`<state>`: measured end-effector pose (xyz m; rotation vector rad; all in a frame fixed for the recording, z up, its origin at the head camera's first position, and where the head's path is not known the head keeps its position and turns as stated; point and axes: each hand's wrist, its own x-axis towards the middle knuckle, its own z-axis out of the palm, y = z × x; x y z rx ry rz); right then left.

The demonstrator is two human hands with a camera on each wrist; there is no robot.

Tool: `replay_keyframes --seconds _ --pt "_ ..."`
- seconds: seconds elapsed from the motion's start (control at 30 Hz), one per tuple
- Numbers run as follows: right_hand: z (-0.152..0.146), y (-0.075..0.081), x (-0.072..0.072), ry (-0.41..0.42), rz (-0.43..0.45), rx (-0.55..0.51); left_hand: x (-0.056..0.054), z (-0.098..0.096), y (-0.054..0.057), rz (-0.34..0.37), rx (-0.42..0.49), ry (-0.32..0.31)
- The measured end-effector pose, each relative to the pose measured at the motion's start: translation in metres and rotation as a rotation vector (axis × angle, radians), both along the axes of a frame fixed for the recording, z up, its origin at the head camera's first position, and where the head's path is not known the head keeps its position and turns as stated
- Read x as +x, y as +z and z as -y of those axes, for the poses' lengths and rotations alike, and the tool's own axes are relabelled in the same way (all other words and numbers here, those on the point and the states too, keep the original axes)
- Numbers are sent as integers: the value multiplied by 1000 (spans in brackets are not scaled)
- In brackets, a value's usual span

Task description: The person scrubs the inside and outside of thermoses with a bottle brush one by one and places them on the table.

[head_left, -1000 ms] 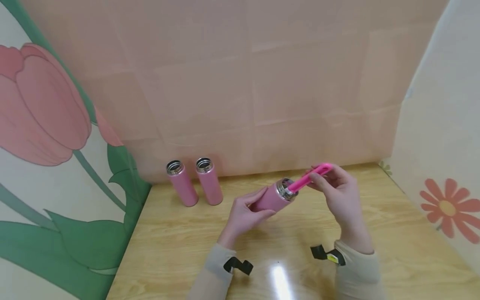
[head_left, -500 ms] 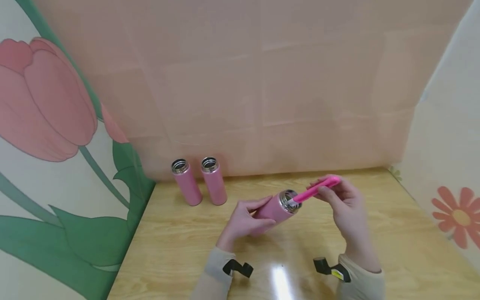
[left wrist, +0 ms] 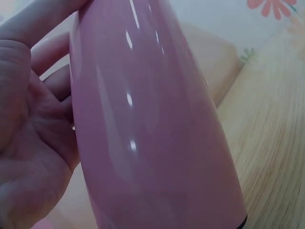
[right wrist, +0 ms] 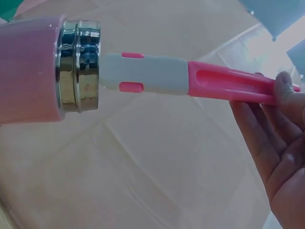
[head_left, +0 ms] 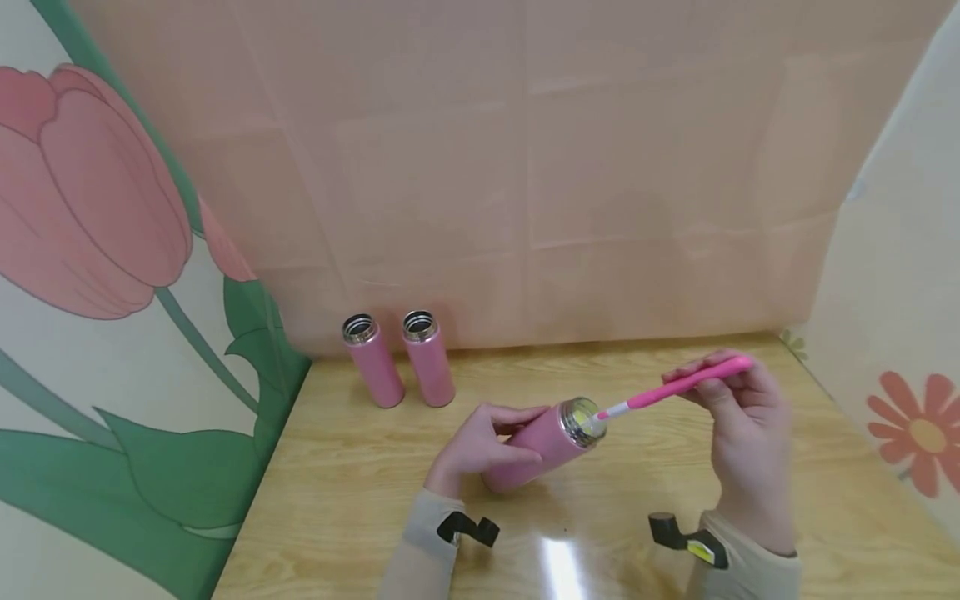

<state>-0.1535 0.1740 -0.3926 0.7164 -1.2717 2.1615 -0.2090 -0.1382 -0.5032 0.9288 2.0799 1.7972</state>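
Note:
My left hand [head_left: 476,446] grips a pink bottle [head_left: 536,454] with a shiny metal neck. The bottle is tilted, its lidless mouth facing right and up. A bottle brush [head_left: 686,386] with a pink handle and white collar runs into that mouth, where something yellowish shows; its head is otherwise hidden. My right hand [head_left: 750,442] pinches the handle's far end. In the right wrist view the white collar of the brush [right wrist: 147,74] is outside the metal rim. The left wrist view shows my thumb and fingers around the side of the bottle [left wrist: 147,119].
Two more pink bottles, a left one [head_left: 375,367] and a right one [head_left: 430,367], stand upright and lidless at the back left of the wooden table [head_left: 360,492]. A beige backdrop [head_left: 570,183] rises behind them. Flower-patterned walls flank the table.
My right hand has moved right and drawn the brush farther out, so the white collar now shows. The held bottle has dropped slightly and tipped more to the right. The standing bottles stay put.

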Motion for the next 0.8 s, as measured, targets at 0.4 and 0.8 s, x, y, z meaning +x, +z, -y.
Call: replay_keyframes --seconds 0.4,0.8 --pt "12 21 14 -422 170 -231 2 -3 0 -97 13 84" --pt "28 30 28 -661 211 -376 2 -10 4 -545 35 300"
